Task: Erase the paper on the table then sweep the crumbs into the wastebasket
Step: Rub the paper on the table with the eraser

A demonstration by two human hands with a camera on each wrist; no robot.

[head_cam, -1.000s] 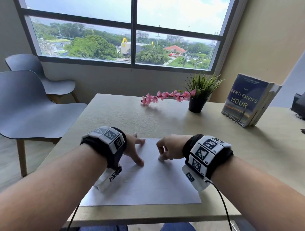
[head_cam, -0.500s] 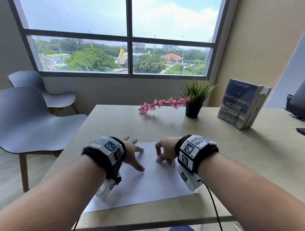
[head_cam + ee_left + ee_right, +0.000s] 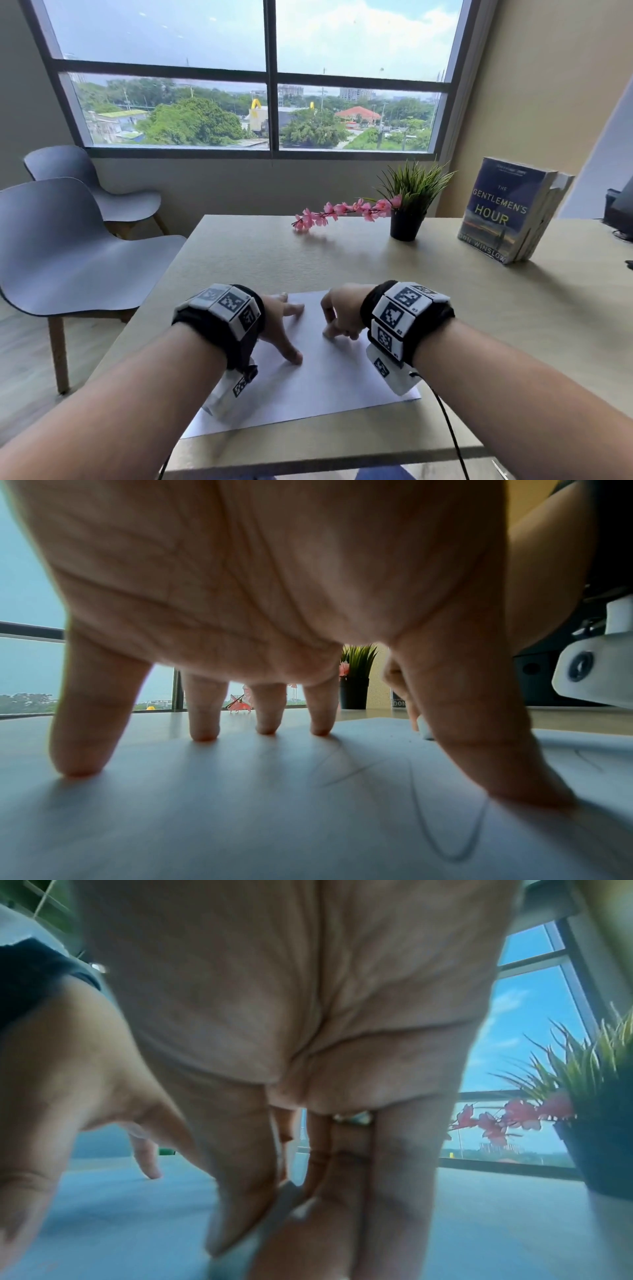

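Observation:
A white sheet of paper (image 3: 318, 380) lies on the wooden table (image 3: 274, 260) near its front edge. Faint pencil lines (image 3: 445, 818) cross the paper in the left wrist view. My left hand (image 3: 282, 325) is spread on the sheet's left part, its straight fingertips (image 3: 202, 734) pressing it down. My right hand (image 3: 337, 318) is curled over the sheet's upper middle and pinches a small white eraser (image 3: 424, 729) against the paper. In the right wrist view the eraser (image 3: 291, 1194) shows blurred between thumb and fingers. No wastebasket is in view.
A black pot with a green plant (image 3: 407, 205) and a pink flower sprig (image 3: 342, 212) stands at the table's far side. A book (image 3: 507, 209) leans at the back right. Two grey chairs (image 3: 68, 240) stand left of the table. A dark device (image 3: 620, 212) sits at the far right.
The head camera has tilted up a little, so the hands sit lower in the picture. The right hand has shifted slightly on the paper; the left hand keeps pressing in the same place.

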